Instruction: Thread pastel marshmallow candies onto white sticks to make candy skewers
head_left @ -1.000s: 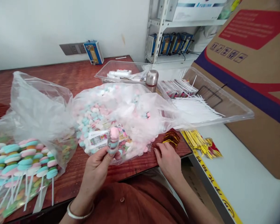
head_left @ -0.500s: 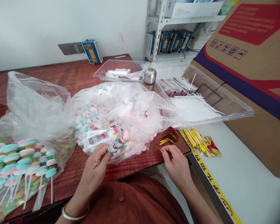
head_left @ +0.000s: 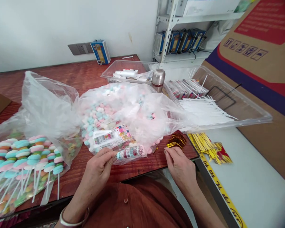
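My left hand [head_left: 98, 169] pinches the end of a wrapped candy skewer [head_left: 132, 152], which lies sideways over the near edge of a big clear bag of pink, blue and white candies [head_left: 118, 114]. Over by the table's front right edge, my right hand [head_left: 179, 166] has its fingers pressed together beside a small heap of gold twist ties [head_left: 176, 141]. Whether it holds a tie is too small to see.
A bag of finished candy skewers [head_left: 26, 158] lies at the left. A clear tray [head_left: 251, 110] with white sticks and wrappers sits at the right, a metal flask [head_left: 158, 80] behind the candy bag. More gold ties [head_left: 205, 145] lie on the white surface; a large cardboard box [head_left: 263, 63] stands right.
My left hand has tipped the skewer from upright to lying sideways. My right hand lifted from the gold ties with its fingers pinched and drew back a little.
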Action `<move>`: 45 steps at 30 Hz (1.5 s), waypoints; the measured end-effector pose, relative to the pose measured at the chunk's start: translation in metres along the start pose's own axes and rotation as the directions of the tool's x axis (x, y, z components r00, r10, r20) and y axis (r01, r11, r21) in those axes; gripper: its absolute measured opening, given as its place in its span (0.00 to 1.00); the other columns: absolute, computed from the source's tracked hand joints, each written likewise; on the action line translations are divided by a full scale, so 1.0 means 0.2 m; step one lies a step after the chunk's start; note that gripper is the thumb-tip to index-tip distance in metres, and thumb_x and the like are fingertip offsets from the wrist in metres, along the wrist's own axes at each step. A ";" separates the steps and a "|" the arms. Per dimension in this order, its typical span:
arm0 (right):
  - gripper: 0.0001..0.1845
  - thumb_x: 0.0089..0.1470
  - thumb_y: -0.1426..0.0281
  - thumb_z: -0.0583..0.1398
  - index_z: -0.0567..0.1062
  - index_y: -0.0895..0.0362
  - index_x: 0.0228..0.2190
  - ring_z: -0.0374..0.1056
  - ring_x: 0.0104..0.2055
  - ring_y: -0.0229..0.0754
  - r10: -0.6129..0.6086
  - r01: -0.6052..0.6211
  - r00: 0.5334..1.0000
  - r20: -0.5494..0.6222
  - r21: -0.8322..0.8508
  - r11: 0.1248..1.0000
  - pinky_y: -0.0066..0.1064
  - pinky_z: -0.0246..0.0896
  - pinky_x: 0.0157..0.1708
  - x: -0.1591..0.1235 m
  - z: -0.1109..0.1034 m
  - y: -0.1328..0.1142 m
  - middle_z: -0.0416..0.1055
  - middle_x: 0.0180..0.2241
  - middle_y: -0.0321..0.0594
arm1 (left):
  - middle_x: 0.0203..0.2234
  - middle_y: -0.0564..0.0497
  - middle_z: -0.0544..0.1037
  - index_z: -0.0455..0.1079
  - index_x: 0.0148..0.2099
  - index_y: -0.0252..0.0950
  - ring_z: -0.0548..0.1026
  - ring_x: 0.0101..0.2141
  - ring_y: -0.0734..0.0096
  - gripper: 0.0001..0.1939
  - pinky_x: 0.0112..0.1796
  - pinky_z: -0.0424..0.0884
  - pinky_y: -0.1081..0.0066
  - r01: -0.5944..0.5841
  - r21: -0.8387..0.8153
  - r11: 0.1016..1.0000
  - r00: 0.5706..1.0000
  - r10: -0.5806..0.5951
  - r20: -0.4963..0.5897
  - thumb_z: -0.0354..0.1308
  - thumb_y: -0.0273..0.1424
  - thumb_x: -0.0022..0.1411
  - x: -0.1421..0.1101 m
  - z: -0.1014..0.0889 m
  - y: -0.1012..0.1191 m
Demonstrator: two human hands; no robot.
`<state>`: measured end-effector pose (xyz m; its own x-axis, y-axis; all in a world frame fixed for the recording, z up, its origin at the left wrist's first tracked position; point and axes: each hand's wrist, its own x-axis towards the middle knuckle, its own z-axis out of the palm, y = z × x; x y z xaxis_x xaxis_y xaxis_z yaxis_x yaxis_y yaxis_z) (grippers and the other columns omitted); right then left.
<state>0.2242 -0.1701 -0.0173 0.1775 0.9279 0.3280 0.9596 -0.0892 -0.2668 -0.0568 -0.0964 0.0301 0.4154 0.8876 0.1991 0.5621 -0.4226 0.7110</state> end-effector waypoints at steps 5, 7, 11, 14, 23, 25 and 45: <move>0.13 0.64 0.70 0.52 0.76 0.55 0.41 0.73 0.32 0.40 0.056 -0.061 0.993 0.105 0.044 0.997 0.29 0.60 0.28 -0.01 0.00 0.01 0.75 0.39 0.41 | 0.32 0.50 0.76 0.75 0.37 0.38 0.74 0.34 0.67 0.09 0.36 0.68 0.72 0.030 -0.005 1.000 0.997 -0.030 -0.064 0.54 0.30 0.65 0.00 0.00 -0.01; 0.12 0.63 0.71 0.52 0.75 0.55 0.42 0.73 0.35 0.42 0.064 -0.075 0.988 0.141 0.077 0.994 0.29 0.62 0.30 -0.02 0.00 0.01 0.74 0.39 0.40 | 0.32 0.50 0.76 0.74 0.35 0.37 0.74 0.34 0.67 0.09 0.36 0.68 0.71 0.031 -0.005 0.999 0.996 -0.032 -0.081 0.54 0.31 0.65 0.00 -0.01 -0.01; 0.12 0.62 0.72 0.53 0.75 0.55 0.43 0.73 0.38 0.43 0.074 -0.106 0.976 0.206 0.145 0.984 0.31 0.65 0.35 -0.03 -0.02 0.02 0.73 0.40 0.40 | 0.31 0.50 0.75 0.73 0.34 0.36 0.73 0.33 0.69 0.09 0.35 0.68 0.72 0.026 0.004 1.000 0.992 -0.025 -0.125 0.54 0.30 0.65 0.00 -0.02 0.00; 0.13 0.62 0.73 0.53 0.75 0.55 0.44 0.73 0.39 0.44 0.050 -0.097 0.964 0.259 0.173 0.980 0.32 0.67 0.38 -0.03 -0.03 0.04 0.72 0.40 0.41 | 0.31 0.50 0.74 0.73 0.35 0.36 0.73 0.33 0.70 0.08 0.35 0.67 0.73 0.014 0.014 1.000 0.991 -0.012 -0.135 0.54 0.29 0.65 -0.01 -0.02 0.00; 0.17 0.63 0.77 0.51 0.76 0.52 0.46 0.72 0.42 0.44 -0.121 0.095 0.907 0.403 0.083 0.992 0.30 0.66 0.34 0.04 -0.02 0.07 0.68 0.46 0.43 | 0.31 0.51 0.74 0.72 0.35 0.35 0.72 0.34 0.71 0.07 0.36 0.67 0.74 -0.007 0.019 1.000 0.994 0.009 -0.112 0.54 0.27 0.66 -0.01 -0.01 -0.01; 0.15 0.63 0.76 0.52 0.76 0.53 0.43 0.72 0.42 0.44 -0.137 0.112 0.905 0.404 0.085 0.990 0.29 0.65 0.31 0.06 -0.01 0.09 0.68 0.45 0.43 | 0.31 0.51 0.74 0.72 0.35 0.35 0.72 0.34 0.71 0.07 0.36 0.67 0.74 -0.003 0.009 1.000 0.994 0.004 -0.108 0.53 0.27 0.66 -0.01 0.00 -0.01; 0.06 0.60 0.66 0.60 0.75 0.54 0.32 0.66 0.26 0.36 -0.004 -0.203 0.974 0.228 0.873 0.444 0.26 0.60 0.26 0.15 -0.13 -0.42 0.72 0.26 0.33 | 0.30 0.50 0.70 0.71 0.42 0.36 0.70 0.32 0.69 0.11 0.33 0.67 0.72 -0.073 0.309 0.948 0.977 0.130 -0.169 0.48 0.22 0.67 0.07 0.14 0.11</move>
<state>0.1540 -0.1434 0.0383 0.1195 0.9863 0.1138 0.1994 0.0884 -0.9759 -0.0187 -0.0977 0.0291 0.3581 0.8431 0.4011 0.7236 -0.5221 0.4515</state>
